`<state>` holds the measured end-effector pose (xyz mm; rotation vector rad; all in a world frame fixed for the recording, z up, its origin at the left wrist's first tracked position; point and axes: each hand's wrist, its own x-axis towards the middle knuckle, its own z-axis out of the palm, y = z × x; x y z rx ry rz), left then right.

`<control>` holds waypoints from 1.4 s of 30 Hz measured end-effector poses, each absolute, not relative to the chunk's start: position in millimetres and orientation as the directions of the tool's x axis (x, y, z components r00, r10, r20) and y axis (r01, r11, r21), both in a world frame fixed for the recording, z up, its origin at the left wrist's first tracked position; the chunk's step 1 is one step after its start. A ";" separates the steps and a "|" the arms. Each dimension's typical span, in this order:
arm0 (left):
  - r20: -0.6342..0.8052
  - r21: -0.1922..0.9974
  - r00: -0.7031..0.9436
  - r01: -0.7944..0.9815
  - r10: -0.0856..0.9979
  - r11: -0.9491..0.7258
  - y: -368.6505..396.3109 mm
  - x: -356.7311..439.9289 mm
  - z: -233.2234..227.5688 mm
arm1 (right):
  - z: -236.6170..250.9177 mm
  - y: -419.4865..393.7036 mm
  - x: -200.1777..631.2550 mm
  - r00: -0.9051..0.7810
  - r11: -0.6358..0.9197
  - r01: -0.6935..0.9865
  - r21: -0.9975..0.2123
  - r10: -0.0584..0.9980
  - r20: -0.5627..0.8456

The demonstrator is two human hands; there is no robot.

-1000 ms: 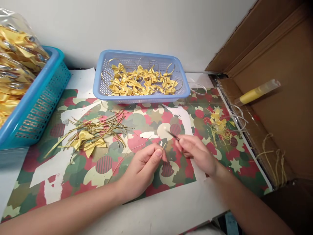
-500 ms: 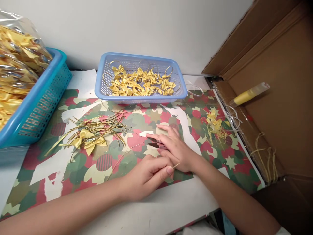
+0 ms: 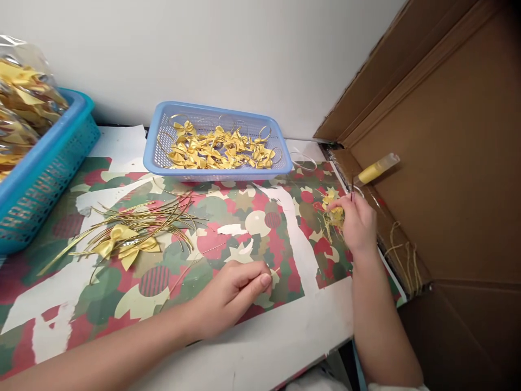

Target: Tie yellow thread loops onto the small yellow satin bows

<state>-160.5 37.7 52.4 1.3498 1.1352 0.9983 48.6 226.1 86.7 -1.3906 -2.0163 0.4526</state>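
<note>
- Left hand [image 3: 232,293] pinches a thin gold cord end [image 3: 275,270] on the patterned desk [image 3: 228,206]
- Right hand [image 3: 356,220], a dark tool poking above it, is closing on the small heap of yellow ribbon bows [image 3: 330,203]; lifting one bow out cleanly looks like what comes next

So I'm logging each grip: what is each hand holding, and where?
Left hand pinches a thin gold strand by its end. Right hand fingers small yellow bows; a firm hold cannot be told.

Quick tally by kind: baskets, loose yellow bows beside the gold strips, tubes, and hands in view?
Baskets: 2, the light blue basket and the teal basket
Loose yellow bows: 2
Yellow tube: 1
Hands: 2, left hand and right hand
Total: 7
</note>
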 end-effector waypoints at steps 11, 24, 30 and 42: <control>-0.106 0.993 0.174 0.076 0.979 0.094 39.6 -162.1 55.1 | 60.5 188.9 -4.1 -0.718 -0.514 0.044 -0.857 0.579 -0.385; -0.227 0.946 0.095 -0.215 0.969 0.243 42.0 -160.9 55.8 | 47.7 196.8 3.8 -0.443 0.341 0.610 -0.716 0.895 0.049; -0.267 0.927 0.079 -0.253 0.961 0.278 42.8 -161.3 53.0 | 40.9 192.0 -3.8 -0.471 0.483 0.792 -0.373 0.873 0.130; -0.235 0.923 0.104 -0.289 0.966 0.256 46.4 -159.7 57.7 | 71.4 166.7 -4.5 -0.806 0.608 0.141 -0.782 0.529 0.266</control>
